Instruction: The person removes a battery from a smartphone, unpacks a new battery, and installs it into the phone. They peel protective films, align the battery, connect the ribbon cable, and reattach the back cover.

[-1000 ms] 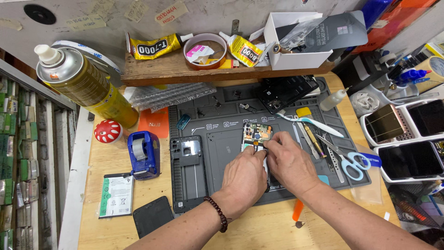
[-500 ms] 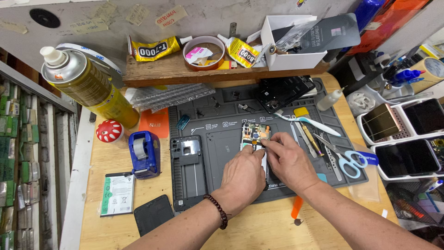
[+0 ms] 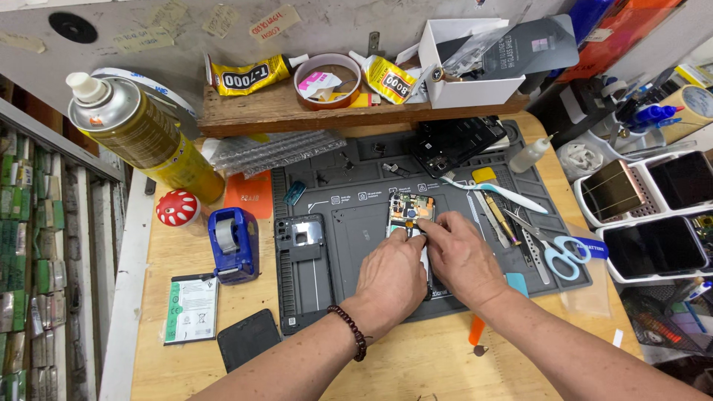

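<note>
I see both hands working over an opened phone (image 3: 410, 214) that lies near the middle of the grey repair mat (image 3: 356, 223), its circuit board and small parts exposed at the top end. My left hand (image 3: 390, 276) lies palm down over the lower part of the phone, fingers curled and pressed onto it. My right hand (image 3: 462, 256) rests just beside the left and touches it; its forefinger and thumb come together at the phone's upper middle. I cannot tell whether they pinch anything.

On the mat to the left lies a dark phone frame (image 3: 301, 267). Beyond the mat's left edge stands a blue tape dispenser (image 3: 233, 243), with a flat battery (image 3: 191, 308) below it. Blue-handled scissors (image 3: 553, 249) and white tweezers (image 3: 494, 190) lie to the right of the hands.
</note>
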The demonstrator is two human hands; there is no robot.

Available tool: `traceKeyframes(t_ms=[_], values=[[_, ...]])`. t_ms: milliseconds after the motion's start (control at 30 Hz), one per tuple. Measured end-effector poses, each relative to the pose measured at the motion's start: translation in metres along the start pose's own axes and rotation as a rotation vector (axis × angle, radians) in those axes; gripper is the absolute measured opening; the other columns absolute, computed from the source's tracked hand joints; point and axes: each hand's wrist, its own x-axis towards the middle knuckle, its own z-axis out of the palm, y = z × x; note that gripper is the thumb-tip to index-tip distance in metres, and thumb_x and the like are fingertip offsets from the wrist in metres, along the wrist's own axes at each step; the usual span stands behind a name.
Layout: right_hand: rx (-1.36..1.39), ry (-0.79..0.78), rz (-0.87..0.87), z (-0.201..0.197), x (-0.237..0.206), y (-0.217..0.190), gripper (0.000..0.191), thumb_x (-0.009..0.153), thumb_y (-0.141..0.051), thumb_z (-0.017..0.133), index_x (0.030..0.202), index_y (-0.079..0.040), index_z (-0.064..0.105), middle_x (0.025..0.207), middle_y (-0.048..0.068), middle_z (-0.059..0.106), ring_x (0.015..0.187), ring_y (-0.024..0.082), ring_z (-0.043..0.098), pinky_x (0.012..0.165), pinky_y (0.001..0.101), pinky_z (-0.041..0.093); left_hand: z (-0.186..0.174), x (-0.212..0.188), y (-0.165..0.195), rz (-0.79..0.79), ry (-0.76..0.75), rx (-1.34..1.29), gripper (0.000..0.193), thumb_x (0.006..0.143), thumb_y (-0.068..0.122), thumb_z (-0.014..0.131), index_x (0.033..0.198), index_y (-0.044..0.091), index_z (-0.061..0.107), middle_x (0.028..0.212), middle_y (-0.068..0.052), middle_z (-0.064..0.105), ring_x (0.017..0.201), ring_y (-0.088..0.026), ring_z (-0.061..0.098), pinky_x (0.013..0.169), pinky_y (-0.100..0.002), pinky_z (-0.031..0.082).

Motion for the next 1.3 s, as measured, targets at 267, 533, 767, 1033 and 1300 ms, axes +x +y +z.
traceKeyframes(t_ms=[267,533,767,1033,1300], values=[[0.089,0.033,0.155,-0.005,0.001,-0.002,0.037,0.086,-0.012,0.071,0.122,-0.009,0.068,0.105,0.01,0.068,0.089,0.028,0.068,0.075,0.0388,0.057,-0.001,0.002,-0.001,-0.025,-0.018,-0.043,0.032,0.086,0.006,0.062,0.118,0.001,0.066,0.112,-0.02,0.064,0.1,-0.038,0.067,0.089,-0.047,0.054],[0.289,0.154,0.422,-0.003,-0.013,-0.012,0.023,0.088,-0.014,0.071,0.109,-0.005,0.075,0.104,0.009,0.073,0.078,0.023,0.073,0.071,0.0341,0.058,-0.004,0.026,-0.017,-0.379,0.123,-0.386,0.025,0.085,0.012,0.065,0.108,0.007,0.074,0.095,-0.012,0.077,0.083,-0.024,0.078,0.077,-0.037,0.061],[0.127,0.135,0.207,-0.001,-0.015,-0.024,0.029,0.09,-0.014,0.069,0.117,-0.002,0.071,0.113,0.014,0.069,0.096,0.034,0.069,0.082,0.0402,0.055,0.002,0.037,-0.027,-0.358,0.176,-0.379,0.02,0.086,0.015,0.066,0.1,0.009,0.079,0.086,-0.012,0.078,0.08,-0.024,0.077,0.075,-0.036,0.06],[0.121,0.155,0.198,-0.001,-0.017,-0.026,0.033,0.09,-0.013,0.069,0.121,-0.001,0.069,0.117,0.016,0.068,0.099,0.035,0.067,0.084,0.0413,0.055,0.002,0.034,-0.025,-0.338,0.147,-0.393,0.022,0.085,0.014,0.067,0.104,0.009,0.077,0.083,-0.01,0.077,0.077,-0.025,0.076,0.073,-0.038,0.059],[-0.124,0.036,0.202,-0.001,-0.005,-0.039,0.036,0.089,-0.02,0.068,0.122,-0.005,0.069,0.112,0.012,0.064,0.098,0.032,0.064,0.079,0.0445,0.054,-0.002,0.041,-0.024,-0.348,0.109,-0.384,0.021,0.085,0.015,0.068,0.103,0.009,0.077,0.085,-0.01,0.077,0.079,-0.025,0.076,0.074,-0.038,0.059]])
